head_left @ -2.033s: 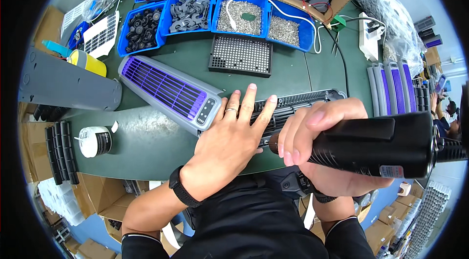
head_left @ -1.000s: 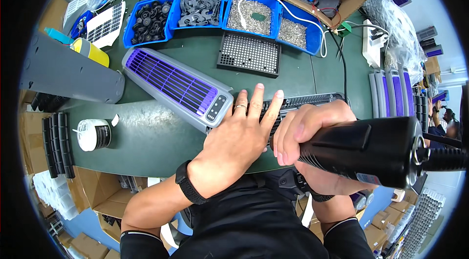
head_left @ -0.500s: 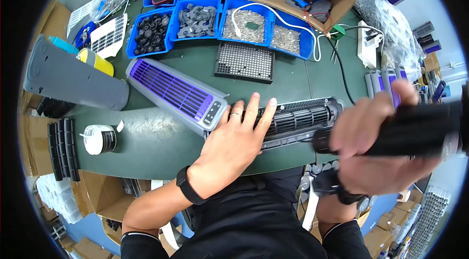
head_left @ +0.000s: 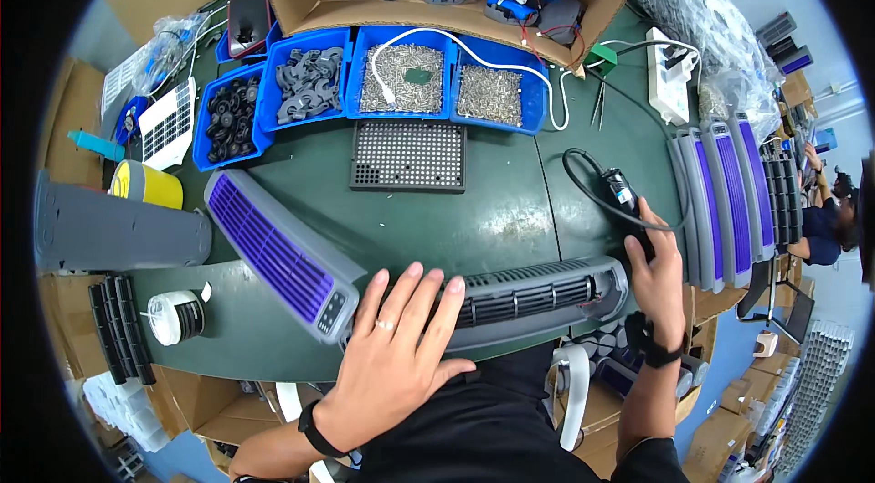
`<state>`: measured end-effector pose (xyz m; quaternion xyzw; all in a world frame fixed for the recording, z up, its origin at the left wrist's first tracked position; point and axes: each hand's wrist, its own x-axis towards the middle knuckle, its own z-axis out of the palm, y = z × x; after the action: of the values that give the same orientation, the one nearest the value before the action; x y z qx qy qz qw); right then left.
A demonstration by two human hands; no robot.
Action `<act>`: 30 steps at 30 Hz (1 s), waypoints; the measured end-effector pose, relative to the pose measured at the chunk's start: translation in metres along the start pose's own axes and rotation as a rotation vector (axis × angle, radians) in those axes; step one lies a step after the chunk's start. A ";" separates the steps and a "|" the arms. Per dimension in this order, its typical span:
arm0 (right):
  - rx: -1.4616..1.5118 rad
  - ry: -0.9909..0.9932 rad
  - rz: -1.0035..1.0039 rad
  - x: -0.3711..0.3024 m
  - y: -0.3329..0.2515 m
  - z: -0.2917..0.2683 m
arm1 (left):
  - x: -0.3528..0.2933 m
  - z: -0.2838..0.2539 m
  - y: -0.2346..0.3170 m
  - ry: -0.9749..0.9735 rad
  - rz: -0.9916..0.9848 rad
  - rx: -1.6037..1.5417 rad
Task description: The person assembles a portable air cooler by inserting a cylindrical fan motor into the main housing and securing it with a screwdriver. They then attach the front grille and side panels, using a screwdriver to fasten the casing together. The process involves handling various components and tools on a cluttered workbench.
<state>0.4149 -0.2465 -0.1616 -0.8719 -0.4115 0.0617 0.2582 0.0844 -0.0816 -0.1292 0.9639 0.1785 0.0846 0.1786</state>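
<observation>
My left hand [head_left: 401, 360] lies with its fingers spread over the left end of a grey fan housing [head_left: 538, 301], which has a black ribbed roller inside and sits along the near edge of the table. On the right, my right hand [head_left: 658, 278] is closed round a black corded electric screwdriver [head_left: 623, 193], held low over the table beyond the housing's right end. The tool's lower part is partly hidden by the fingers. Left of my left hand, a grey cover with a purple grille [head_left: 273, 251] rests at a slant, its button panel toward me.
Blue bins of screws [head_left: 488, 96], grey parts [head_left: 305, 87] and black parts [head_left: 232, 118] line the back, below a cardboard box [head_left: 447, 14] of blue-and-grey parts. A perforated tray [head_left: 410, 158] lies before them. Purple-grilled units [head_left: 729, 200] stand right; a white tub [head_left: 175, 317] sits left.
My right hand has brought the screwdriver down from near the camera to the table on the right. The left hand stays on the housing. The view has shifted.
</observation>
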 end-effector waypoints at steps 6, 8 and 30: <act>0.465 0.090 -0.100 -0.056 -0.034 0.001 | -0.024 0.038 0.011 0.165 0.010 0.193; 0.651 0.091 -0.059 -0.076 -0.026 0.018 | -0.027 0.043 0.014 0.186 -0.001 0.236; 0.664 -0.085 -0.055 -0.087 -0.002 0.043 | -0.023 0.038 0.019 0.102 -0.029 0.285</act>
<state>0.3431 -0.2936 -0.2068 -0.7254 -0.4025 0.2217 0.5125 0.0779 -0.1189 -0.1592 0.9713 0.2114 0.1046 0.0320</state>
